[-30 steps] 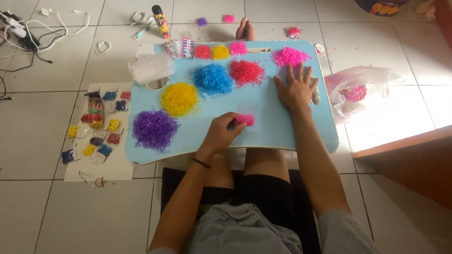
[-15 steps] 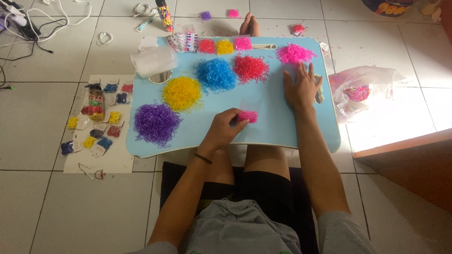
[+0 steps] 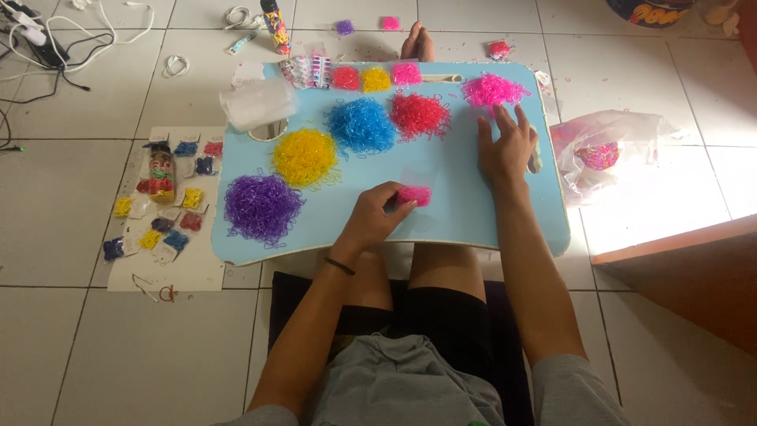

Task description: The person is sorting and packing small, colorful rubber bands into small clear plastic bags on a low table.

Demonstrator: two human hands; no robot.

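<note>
A light blue lap table (image 3: 457, 217) lies over my legs. On it sit loose heaps of small rubber bands: purple (image 3: 262, 207), yellow (image 3: 305, 156), blue (image 3: 361, 125), red (image 3: 419, 115) and pink (image 3: 492, 89). My left hand (image 3: 377, 217) pinches a small clear packet of pink bands (image 3: 415, 195) near the table's front edge. My right hand (image 3: 506, 146) rests flat on the table, fingers spread, fingertips just below the pink heap. Three filled packets, red (image 3: 345, 77), yellow (image 3: 376, 79) and pink (image 3: 407, 73), line the far edge.
A clear plastic bag (image 3: 257, 102) lies at the table's back left corner. On the floor to the left, a white sheet (image 3: 169, 260) carries several small coloured packets and a bottle (image 3: 160, 175). A plastic bag with pink contents (image 3: 603, 154) lies right. Cables (image 3: 47, 39) trail at back left.
The view has shifted slightly. My right hand has stayed flat near the pink heap, and my left hand still holds the pink packet in about the same place.
</note>
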